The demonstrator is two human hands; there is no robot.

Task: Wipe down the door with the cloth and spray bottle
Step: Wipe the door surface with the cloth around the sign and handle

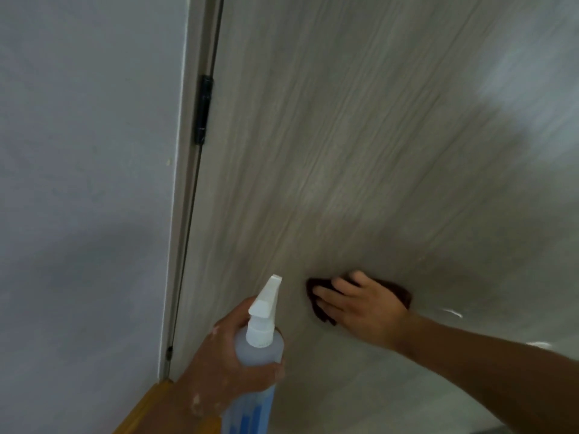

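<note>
Grey wood-grain covers the door (360, 145) that fills most of your head view. Your right hand (360, 303) lies flat on it low down, fingers straight and a little spread, pressing the cloth (401, 291) against the panel. The cloth is dark, brownish-red as far as the blur lets me tell, and shows past your fingertips on the left and behind your wrist on the right.

Your left hand (225, 349) is wrapped round the bottle (260, 343), fingers and thumb curled about its clear body just under the white spray head. The bottle stands roughly upright, just left of the cloth and apart from it, its nozzle pointing up toward the door. Blue marking shows on its lower part, below your hand.

Left of the door runs the pale frame (181, 214), with a dark hinge (203, 109) high on the gap between them. A grey wall (87, 183) takes up the left side. At the bottom left, an orange-brown strip (150, 405) meets the foot of the frame.
</note>
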